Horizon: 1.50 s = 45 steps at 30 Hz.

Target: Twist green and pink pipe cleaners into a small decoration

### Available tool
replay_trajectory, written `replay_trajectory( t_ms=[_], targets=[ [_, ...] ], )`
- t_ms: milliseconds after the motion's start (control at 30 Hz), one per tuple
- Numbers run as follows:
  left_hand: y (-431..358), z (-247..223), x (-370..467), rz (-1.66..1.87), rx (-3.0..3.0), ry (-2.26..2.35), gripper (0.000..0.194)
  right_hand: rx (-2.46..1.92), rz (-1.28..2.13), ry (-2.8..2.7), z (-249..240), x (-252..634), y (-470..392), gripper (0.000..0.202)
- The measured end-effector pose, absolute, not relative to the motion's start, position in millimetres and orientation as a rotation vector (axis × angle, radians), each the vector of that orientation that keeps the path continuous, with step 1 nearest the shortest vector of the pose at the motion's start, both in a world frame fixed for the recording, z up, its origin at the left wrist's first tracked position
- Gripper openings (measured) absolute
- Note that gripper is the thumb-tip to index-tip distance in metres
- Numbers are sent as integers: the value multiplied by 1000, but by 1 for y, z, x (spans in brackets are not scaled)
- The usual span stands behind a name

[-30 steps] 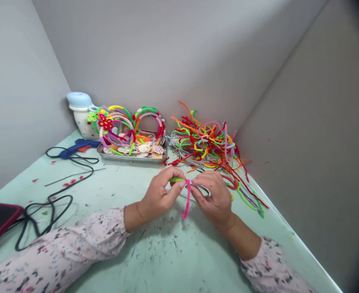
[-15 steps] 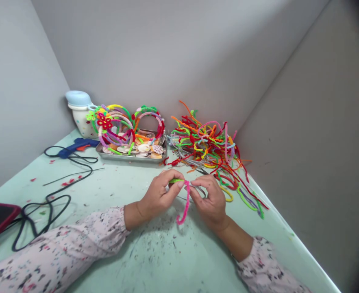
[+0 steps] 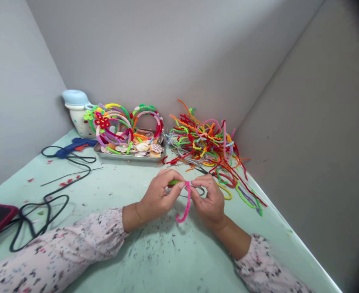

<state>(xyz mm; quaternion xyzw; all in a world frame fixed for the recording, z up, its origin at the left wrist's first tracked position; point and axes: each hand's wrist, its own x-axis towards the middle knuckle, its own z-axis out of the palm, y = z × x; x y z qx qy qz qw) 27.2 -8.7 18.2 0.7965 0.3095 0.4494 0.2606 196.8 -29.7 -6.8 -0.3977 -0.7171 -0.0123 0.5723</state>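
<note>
Near the middle of the table, my left hand point(image 3: 162, 195) pinches a headband whose visible stretch by the fingers is wrapped in green point(image 3: 174, 182). A pink pipe cleaner point(image 3: 188, 203) hangs from the band between my hands, its lower end curled to the left. My right hand point(image 3: 209, 200) is closed at the band's bare grey part, just right of the pink wrap, with thumb and index finger together. Part of the thin band point(image 3: 201, 189) shows behind the right fingers; the rest is hidden by my hands.
Behind my hands stands a metal tray point(image 3: 130, 157) with shells and colourful headbands. Right of it lies a pile of pipe cleaners point(image 3: 209, 138) with scissors point(image 3: 202, 170). At left are a white cup point(image 3: 82, 120), a blue glue gun point(image 3: 72, 147), a black cord point(image 3: 48, 199) and a red-edged device point(image 3: 13, 212).
The view has shifted slightly. Both hands keep their pinch on the band, and the pink pipe cleaner hangs almost as before.
</note>
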Motion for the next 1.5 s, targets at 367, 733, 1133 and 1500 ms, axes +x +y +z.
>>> replay_trajectory(
  t_ms=[367, 733, 1133, 1500],
  targets=[
    [-10, 18, 27, 1239, 2189, 802, 11, -933, 169, -1622, -13, 196, -31, 16],
    [-9, 18, 27, 1282, 2216, 781, 12, -935, 427, -1507, -7, 188, -34, 8],
    [-8, 17, 25, 1303, 2254, 743, 12, -933, 636, -1457, 3, 189, -36, 9],
    [-8, 15, 25, 1300, 2284, 735, 11, -961, 830, -1401, 6, 192, -35, 11]
  ],
)
